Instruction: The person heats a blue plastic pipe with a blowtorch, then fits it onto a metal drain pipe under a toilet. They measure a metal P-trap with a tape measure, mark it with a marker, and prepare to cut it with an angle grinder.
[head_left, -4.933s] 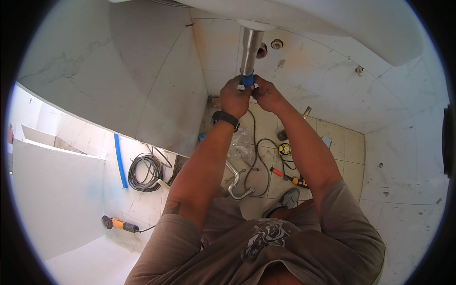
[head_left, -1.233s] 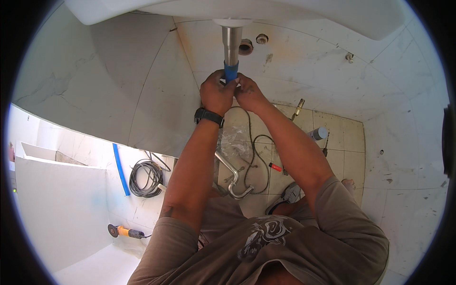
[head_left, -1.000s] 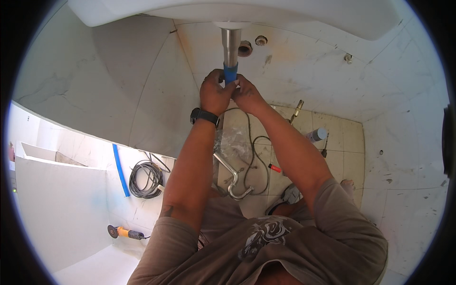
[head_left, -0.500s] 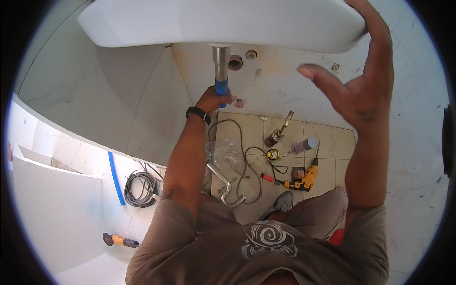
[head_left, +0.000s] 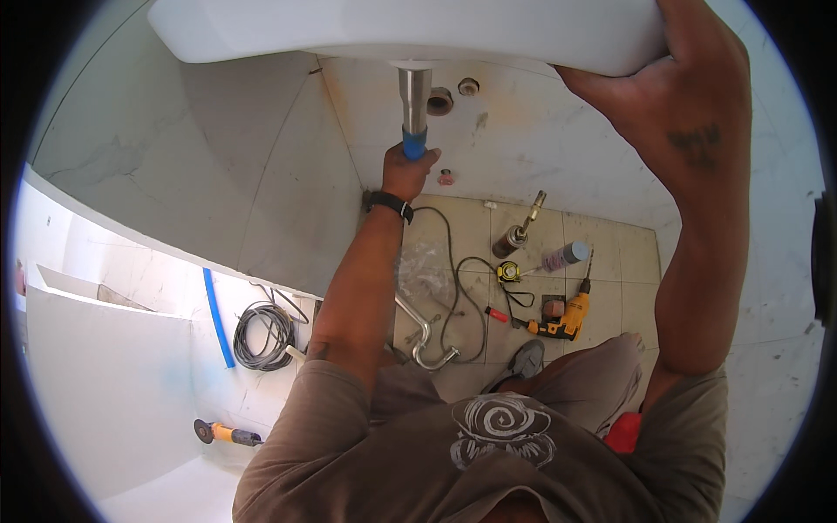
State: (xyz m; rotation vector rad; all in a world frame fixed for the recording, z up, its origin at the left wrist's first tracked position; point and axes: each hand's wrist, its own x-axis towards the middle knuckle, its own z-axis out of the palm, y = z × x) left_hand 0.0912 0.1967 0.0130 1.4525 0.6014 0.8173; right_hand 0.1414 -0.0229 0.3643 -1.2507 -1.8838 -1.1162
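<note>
Looks bright through the middle, cool in tone, and brightest at lower left, nearly washing out the white surface (head_left: 157, 492) there. Seems to take the strongest light from that side. Falls to grey shade on the big panel (head_left: 174, 166), with a soft-edged darker patch near its top. Gleams in a narrow streak down the steel pipe (head_left: 416, 98). Reads clear on the tiled floor (head_left: 628, 253), slightly soft on the right grip (head_left: 697, 105). Bends straight edges toward the rim, fringes it blue, and drops to black in the corners.
</note>
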